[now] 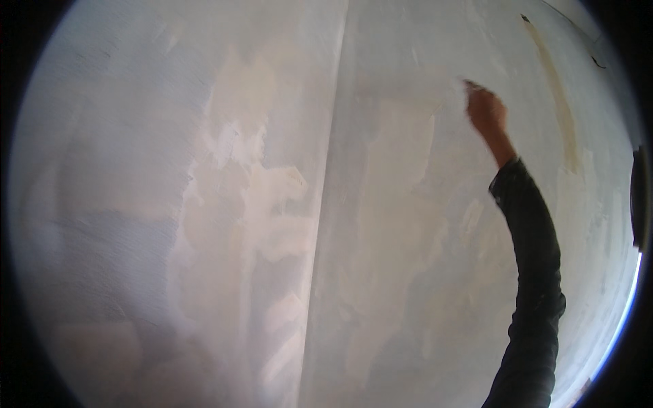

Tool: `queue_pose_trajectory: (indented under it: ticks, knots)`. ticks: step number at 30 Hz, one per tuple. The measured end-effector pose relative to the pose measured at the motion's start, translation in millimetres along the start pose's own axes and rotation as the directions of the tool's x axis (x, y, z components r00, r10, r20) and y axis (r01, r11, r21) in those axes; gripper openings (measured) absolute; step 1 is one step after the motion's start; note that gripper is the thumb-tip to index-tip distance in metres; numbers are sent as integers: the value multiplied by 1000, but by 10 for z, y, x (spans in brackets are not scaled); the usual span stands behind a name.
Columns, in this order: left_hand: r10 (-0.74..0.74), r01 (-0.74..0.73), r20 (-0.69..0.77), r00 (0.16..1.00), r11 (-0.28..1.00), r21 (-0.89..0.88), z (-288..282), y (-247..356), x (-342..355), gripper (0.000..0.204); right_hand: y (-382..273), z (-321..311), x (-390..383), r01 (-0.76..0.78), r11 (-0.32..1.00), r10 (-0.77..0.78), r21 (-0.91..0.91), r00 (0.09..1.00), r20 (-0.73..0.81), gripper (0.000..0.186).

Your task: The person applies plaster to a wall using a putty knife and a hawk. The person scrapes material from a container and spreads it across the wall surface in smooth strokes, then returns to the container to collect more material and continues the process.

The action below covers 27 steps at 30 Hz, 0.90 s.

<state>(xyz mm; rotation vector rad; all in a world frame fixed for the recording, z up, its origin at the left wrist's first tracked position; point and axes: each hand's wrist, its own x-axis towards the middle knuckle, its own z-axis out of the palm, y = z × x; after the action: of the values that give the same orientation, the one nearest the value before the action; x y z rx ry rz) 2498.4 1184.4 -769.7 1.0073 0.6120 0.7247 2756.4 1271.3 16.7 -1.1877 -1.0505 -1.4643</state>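
Observation:
My right arm, in a dark sleeve, reaches up the plastered wall (401, 224) on the right side of the view. At its end, my right hand (487, 110) is closed and a little smeared by motion. A thin, dark-edged tool (469, 84) sticks out of the fingers on the upper left, close to the wall; its exact kind is too small and blurred to make out. Left of the hand lies a pale beige patch of filler (398, 146) on the grey surface. My left hand is out of view.
An upright corner line (325, 177) divides the wall from another patched wall face (122, 177) on the left. A brownish streak (554, 88) runs down at the upper right, with a small dark wire-like bit (598, 62) beyond. A dark object (638, 200) stands at the right rim.

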Motion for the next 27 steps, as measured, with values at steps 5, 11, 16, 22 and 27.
queue_pose_trajectory:
  ticks: [5, 11, 16, 22, 27]
  knots:
    - [-21, 21, 7, 1000, 1000, -15, -263, 41, 89, 31, 282, 511, 337, -106, 994, 103, -39, 992, -70, 28]
    - [-16, 7, -106, 994, 997, -82, -533, -22, 148, 32, -2075, 904, -1914, 622, 761, -647, 187, 747, 149, 40]
    - [13, -15, -63, 998, 1000, -26, -671, 160, 611, 34, -2029, 702, -3227, 552, 482, -861, 680, 154, 485, 37]
    - [21, -31, -143, 990, 997, -68, -1556, 1411, 393, 40, -2419, 812, -2990, 218, 516, -736, 829, 608, 298, 29]
    - [30, -94, -183, 983, 931, -354, -2172, 2335, 99, 22, -2744, 1067, -3567, -43, 491, -528, 870, 780, 337, 33]
